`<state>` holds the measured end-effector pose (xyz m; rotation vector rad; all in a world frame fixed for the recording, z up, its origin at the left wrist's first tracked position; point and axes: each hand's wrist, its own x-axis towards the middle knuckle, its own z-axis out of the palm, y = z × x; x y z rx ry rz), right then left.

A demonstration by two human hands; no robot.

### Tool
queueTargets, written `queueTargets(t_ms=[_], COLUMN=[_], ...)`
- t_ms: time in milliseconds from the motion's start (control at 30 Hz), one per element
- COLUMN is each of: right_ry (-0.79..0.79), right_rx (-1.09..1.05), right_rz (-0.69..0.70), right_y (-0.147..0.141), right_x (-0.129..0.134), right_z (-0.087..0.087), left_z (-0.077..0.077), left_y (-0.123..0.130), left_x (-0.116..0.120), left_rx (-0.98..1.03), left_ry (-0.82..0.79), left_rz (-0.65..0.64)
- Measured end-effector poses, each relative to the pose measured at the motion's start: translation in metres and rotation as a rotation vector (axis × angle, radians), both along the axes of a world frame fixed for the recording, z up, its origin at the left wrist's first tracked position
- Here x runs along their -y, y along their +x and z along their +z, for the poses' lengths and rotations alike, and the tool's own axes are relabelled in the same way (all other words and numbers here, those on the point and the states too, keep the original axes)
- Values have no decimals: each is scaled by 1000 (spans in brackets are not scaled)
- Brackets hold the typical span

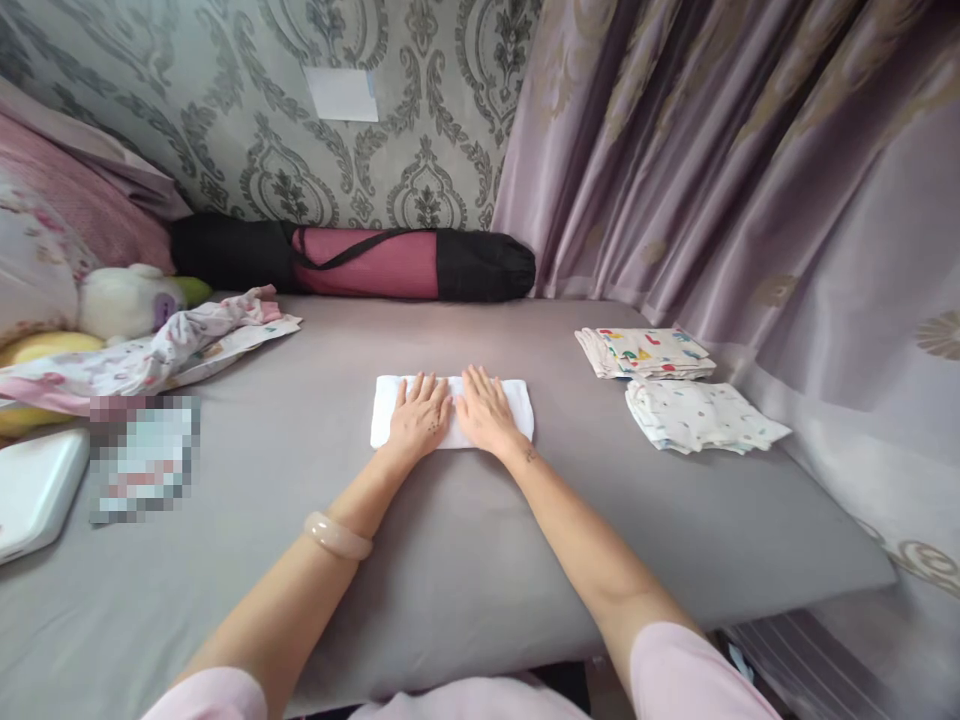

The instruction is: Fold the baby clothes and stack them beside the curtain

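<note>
A folded white cloth (384, 412) lies flat on the grey bed sheet (465, 540) in front of me. My left hand (421, 410) rests palm down on its left half, fingers stretched out. On the right half lies my right hand (485, 408), also flat with its fingers extended. The two thumbs come close together near the cloth's middle. Both palms hide much of the cloth. A pale bangle (337, 536) circles my left forearm.
Folded patterned cloths (652, 352) and a white printed stack (705, 415) sit at the right. A black and maroon rolled bag (367, 262) lies along the wall. Crumpled baby clothes (187, 345), a plush toy (124, 300) and a white box (41, 490) are at the left.
</note>
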<state>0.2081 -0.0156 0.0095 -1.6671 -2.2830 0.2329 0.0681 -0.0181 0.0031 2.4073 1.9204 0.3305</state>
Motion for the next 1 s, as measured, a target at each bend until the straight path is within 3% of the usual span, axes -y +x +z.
queueTargets(t_ms=[167, 300, 467, 533, 667, 867, 1000], right_ry=[-32, -46, 99, 4, -179, -107, -138], right_rx=[34, -7, -24, 8, 31, -22, -18], right_rz=[31, 34, -159, -164, -131, -132, -110], right_y=[-1, 8, 25, 30, 35, 45, 55], right_x=[3, 1, -3, -4, -7, -20, -27], right_z=[-17, -6, 5, 1, -9, -5, -4], left_z=[-15, -11, -7, -10, -18, -16, -18], left_y=[-4, -5, -17, -25, -36, -45, -53], left_x=[-2, -1, -4, -8, -15, -27, -37], left_rx=[-35, 4, 51, 45, 23, 104, 149], left_ry=[-55, -5, 244, 196, -67, -49, -58], left_rz=[33, 28, 150, 184, 204, 227, 221])
